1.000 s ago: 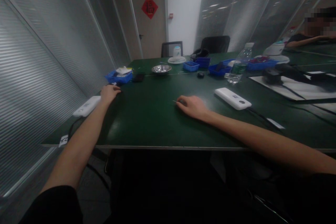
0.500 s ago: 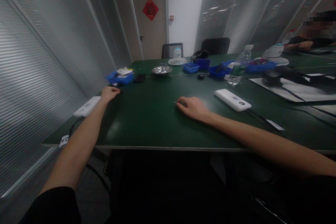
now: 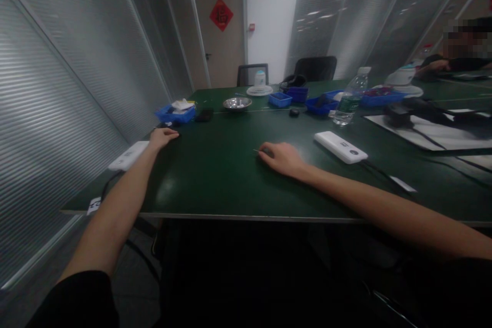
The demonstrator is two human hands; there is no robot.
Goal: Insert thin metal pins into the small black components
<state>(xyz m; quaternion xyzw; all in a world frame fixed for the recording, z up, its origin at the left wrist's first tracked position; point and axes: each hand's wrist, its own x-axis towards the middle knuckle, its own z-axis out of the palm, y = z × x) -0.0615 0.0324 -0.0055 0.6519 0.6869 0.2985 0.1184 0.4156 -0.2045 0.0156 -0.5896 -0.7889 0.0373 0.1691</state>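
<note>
Door sign (image 3: 221, 15) reads 福, right fingers (image 3: 269, 159) pinching stick (image 3: 255, 150).

Red diamond sign (image 3: 221, 14) bearing what looks like 福, on a door (image 3: 227, 56), blurred label (image 3: 348, 104) on a bottle (image 3: 356, 85), illegible

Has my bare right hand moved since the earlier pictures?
No, your right hand shows no visible shift either way against the white oblong device to its right.

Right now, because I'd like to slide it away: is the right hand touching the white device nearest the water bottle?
No, a strip of green tabletop shows between the right hand and the white device.
</note>
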